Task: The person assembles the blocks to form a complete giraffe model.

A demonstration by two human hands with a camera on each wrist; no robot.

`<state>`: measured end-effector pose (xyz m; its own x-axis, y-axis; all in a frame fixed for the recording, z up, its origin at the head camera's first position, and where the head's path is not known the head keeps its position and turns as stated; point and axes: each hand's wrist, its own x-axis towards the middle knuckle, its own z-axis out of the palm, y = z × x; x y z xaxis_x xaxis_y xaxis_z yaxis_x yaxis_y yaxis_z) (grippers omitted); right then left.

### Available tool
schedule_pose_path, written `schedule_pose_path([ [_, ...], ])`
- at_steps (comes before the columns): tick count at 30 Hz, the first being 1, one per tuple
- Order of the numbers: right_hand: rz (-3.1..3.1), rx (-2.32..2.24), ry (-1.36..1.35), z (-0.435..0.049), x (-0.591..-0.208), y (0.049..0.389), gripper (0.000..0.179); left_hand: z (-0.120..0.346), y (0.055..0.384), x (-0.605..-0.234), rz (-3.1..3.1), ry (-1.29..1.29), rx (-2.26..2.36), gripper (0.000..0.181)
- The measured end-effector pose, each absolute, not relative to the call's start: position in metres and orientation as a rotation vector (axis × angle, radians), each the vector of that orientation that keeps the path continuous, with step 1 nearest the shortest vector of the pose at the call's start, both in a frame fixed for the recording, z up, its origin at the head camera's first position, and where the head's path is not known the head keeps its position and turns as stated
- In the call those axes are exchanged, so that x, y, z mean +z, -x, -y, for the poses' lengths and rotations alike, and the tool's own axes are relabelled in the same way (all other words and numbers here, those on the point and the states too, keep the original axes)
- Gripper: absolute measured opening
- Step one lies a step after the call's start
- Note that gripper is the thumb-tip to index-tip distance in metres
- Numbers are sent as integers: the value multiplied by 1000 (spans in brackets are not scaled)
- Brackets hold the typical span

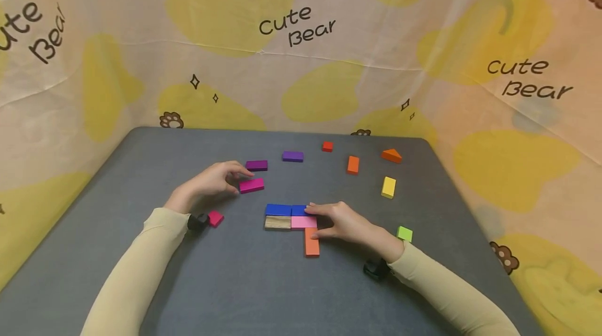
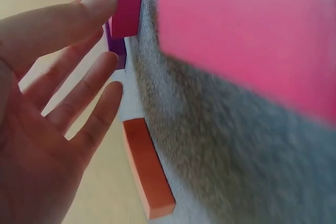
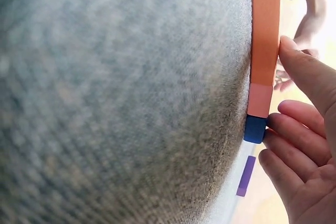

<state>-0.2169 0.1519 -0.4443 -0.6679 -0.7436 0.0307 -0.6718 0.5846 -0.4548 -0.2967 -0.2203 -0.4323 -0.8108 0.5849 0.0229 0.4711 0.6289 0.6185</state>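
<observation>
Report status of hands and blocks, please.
Left hand beside magenta block, contact unclear. Right hand touching right blue block and nearest orange block. Possible obstacle: crimson block.

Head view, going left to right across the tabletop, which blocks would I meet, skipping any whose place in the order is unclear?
Crimson block, magenta block, wood-grain block, pink block, small red block, far orange rectangular block, yellow block, lime-green block.

Softly lit, faintly shadowed.
Blurred at the hot-pink block (image 2: 247, 35) in left-wrist view; washed out upper right in right-wrist view.
</observation>
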Motion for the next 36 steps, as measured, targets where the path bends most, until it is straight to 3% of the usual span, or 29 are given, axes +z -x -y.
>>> schedule_pose_path([
  [11,-2661,-655,1179,-154,-444,216,62,202,314,-416,-2543,-745,702,65],
  [19,-2647,-672,1203,-152,-444,216,62,191,320,-412,-2512,-791,548,68],
  [36,-2650,-657,1223,-151,-445,217,61,208,314,-425,-2547,-797,633,70],
])
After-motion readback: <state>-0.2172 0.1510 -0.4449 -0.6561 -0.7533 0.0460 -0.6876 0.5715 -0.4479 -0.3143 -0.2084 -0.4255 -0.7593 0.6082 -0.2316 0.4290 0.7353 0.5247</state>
